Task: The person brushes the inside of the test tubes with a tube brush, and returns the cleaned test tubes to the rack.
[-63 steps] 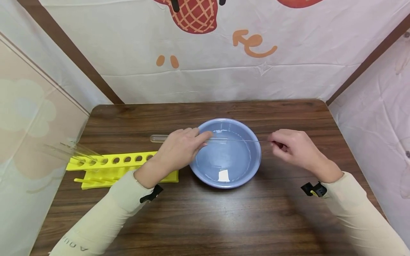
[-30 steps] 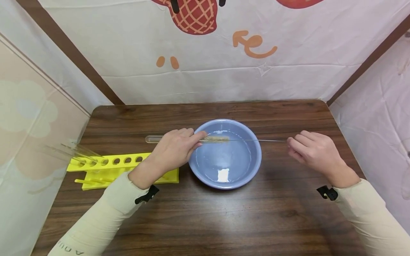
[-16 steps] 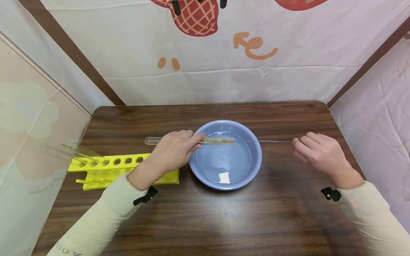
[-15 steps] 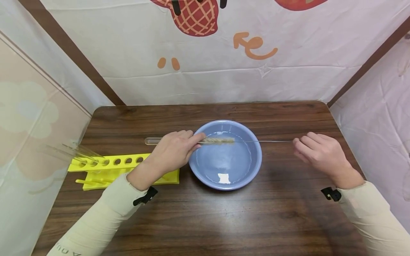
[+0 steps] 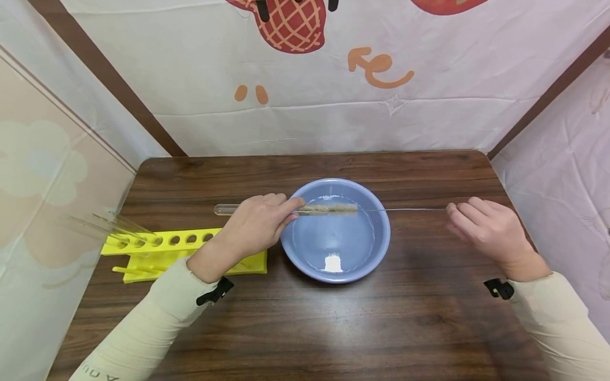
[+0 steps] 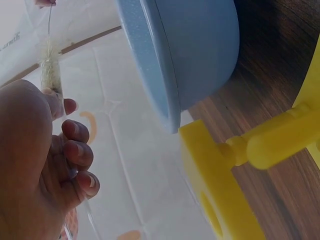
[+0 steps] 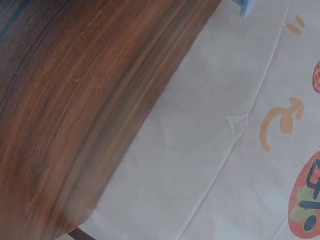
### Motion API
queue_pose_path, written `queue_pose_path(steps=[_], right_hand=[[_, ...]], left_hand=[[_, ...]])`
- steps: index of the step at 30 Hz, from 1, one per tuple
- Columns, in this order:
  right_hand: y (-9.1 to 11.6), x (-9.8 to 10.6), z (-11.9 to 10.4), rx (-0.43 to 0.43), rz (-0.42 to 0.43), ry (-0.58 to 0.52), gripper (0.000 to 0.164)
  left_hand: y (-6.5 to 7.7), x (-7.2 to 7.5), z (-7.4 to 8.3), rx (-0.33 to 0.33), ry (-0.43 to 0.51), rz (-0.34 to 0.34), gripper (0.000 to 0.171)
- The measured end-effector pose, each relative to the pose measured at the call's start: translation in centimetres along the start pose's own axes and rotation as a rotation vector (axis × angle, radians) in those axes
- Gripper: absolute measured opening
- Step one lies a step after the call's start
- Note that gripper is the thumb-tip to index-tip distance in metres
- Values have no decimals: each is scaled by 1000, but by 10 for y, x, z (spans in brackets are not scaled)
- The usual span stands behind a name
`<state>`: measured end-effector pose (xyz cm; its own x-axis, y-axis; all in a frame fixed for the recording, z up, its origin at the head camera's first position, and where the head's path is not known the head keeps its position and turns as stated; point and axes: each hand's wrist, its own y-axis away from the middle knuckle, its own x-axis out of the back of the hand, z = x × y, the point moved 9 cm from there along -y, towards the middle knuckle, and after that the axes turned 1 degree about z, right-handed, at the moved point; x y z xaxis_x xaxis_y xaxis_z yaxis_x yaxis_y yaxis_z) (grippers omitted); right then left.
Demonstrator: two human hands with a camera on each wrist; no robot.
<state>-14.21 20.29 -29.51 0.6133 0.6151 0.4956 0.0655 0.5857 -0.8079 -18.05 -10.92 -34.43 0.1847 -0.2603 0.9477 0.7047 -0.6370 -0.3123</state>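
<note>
My left hand (image 5: 252, 221) holds a clear glass test tube (image 5: 225, 210) level above a blue basin (image 5: 334, 277) of water. Its closed end sticks out to the left of the hand. Toward the basin's middle, the pale bristles of a test tube brush (image 5: 333, 209) lie in the tube's mouth end. How much bristle is outside the tube I cannot tell. In the left wrist view, the fingers (image 6: 80, 152) curl round the glass. My right hand (image 5: 493, 228), out beyond the basin's right side, pinches the end of the brush's thin wire handle; the right wrist view does not show it.
A yellow test tube rack (image 5: 164, 244) stands left of the basin, partly under my left forearm. Several glass tubes (image 5: 131, 226) lean in its left holes. The wooden table (image 5: 343, 333) meets a patterned cloth wall (image 5: 305, 127) at the back.
My right hand has moved steadily to the right, drawing the brush along. The bristles, hidden at first, now show to the right of my left hand, which has shifted slightly left.
</note>
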Motion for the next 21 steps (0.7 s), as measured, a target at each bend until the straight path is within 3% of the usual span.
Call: queue_pose_path(steps=[5, 15, 21], right_hand=[[-5, 3, -1, 4, 38, 18, 24], [5, 3, -3, 45, 23, 89, 21], [8, 7, -3, 37, 68, 118, 21]], left_hand=[[1, 0, -1, 1, 10, -4, 24], [4, 3, -1, -6, 34, -8, 24], [5, 4, -2, 12, 68, -15, 25]])
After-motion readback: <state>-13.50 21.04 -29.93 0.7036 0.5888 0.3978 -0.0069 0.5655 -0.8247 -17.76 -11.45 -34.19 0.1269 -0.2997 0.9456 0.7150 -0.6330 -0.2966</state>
